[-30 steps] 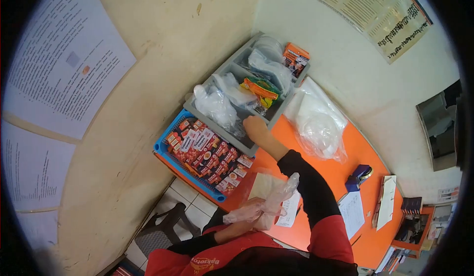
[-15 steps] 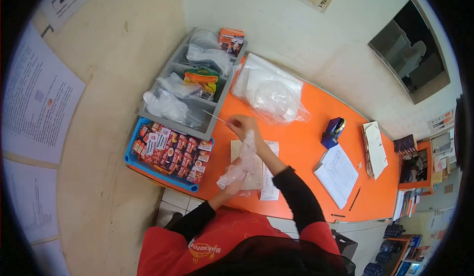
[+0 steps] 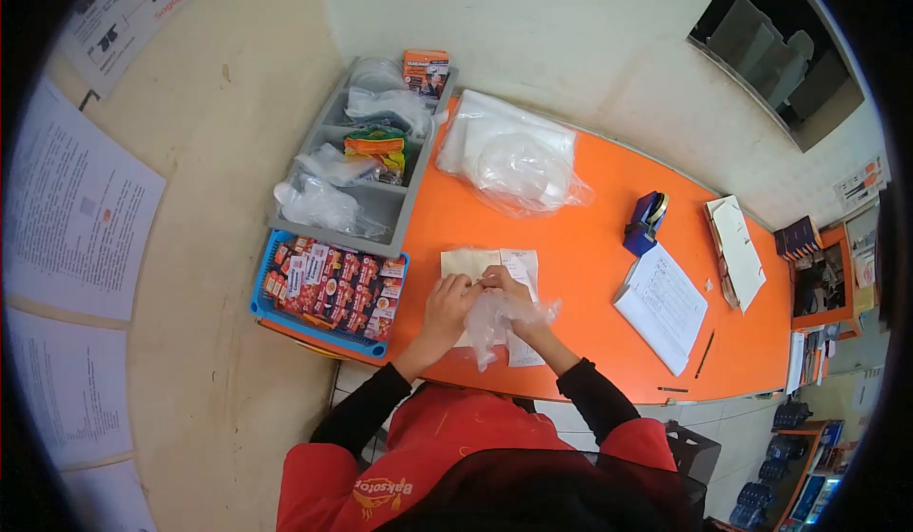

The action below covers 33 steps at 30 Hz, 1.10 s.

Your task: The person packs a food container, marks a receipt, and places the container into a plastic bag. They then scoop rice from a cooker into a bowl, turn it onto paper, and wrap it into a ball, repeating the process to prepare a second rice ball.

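Observation:
My left hand and my right hand meet over the papers at the table's front, with their fingertips pinched together. A crumpled clear plastic bag is gathered between them and hangs down over my right palm and wrist. What exactly the fingertips pinch at the bag's gathered part is too small to make out. Beneath the hands lie a beige paper and, beside it, a white printed slip.
At left stand a grey divided tray with plastic bags and packets, and a blue basket of red packs. Behind lies a plastic-wrapped stack. To the right are a tape dispenser, a written notebook and a pen.
My right hand has come from beside the grey tray, where it held a thin white strip, down to my left hand. Both now pinch at the bag. The strip is no longer distinguishable.

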{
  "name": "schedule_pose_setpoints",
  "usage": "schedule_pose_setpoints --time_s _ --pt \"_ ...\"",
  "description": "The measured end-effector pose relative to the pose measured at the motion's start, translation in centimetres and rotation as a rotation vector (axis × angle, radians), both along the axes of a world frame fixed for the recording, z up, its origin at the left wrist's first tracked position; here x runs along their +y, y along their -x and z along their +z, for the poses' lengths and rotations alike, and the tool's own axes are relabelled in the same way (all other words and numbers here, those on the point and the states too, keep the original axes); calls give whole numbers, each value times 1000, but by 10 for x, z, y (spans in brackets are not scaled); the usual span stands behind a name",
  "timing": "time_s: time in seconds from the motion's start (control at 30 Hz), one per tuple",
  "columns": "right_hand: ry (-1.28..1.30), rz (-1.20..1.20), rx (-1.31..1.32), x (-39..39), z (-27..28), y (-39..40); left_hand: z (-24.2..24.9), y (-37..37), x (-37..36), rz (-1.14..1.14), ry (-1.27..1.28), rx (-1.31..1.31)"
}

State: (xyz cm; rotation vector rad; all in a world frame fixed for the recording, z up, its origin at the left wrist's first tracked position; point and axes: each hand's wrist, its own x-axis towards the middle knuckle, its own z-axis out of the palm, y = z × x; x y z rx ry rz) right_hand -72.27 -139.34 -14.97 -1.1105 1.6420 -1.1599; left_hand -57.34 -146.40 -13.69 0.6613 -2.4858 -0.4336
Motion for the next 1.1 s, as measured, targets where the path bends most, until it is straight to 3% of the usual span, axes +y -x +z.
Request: schedule_pose_setpoints --time_s 0.07,0.17,0.23,0.3,0.4,0.5,0.6,0.7,0.8,1.1 --pt "16 -79 -39 1 -16 -2 -12 4 -4 -28 -144 -50" --pt "260 -126 618 10 -36 -2 -18 8 -14 -35 -351 8" --pt "407 -112 661 14 -16 -12 -13 10 -28 -22 -494 152" --pt "565 -17 642 17 -12 -23 -30 9 -32 67 -874 262" --pt "524 101 634 19 -14 -29 -40 5 -34 121 -1255 301" --pt "509 50 465 21 -13 -34 -40 3 -31 182 -1441 356" --pt "341 -121 104 24 -4 -45 -56 -1 -27 173 -1496 492" --pt "138 -217 -550 8 -21 -40 -57 -2 -25 144 -1574 563" --pt "92 -320 -790 1 -17 -36 -48 0 -24 157 -1528 515" --pt "73 -272 -761 -1 -31 -31 -51 2 -27 151 -1517 480"
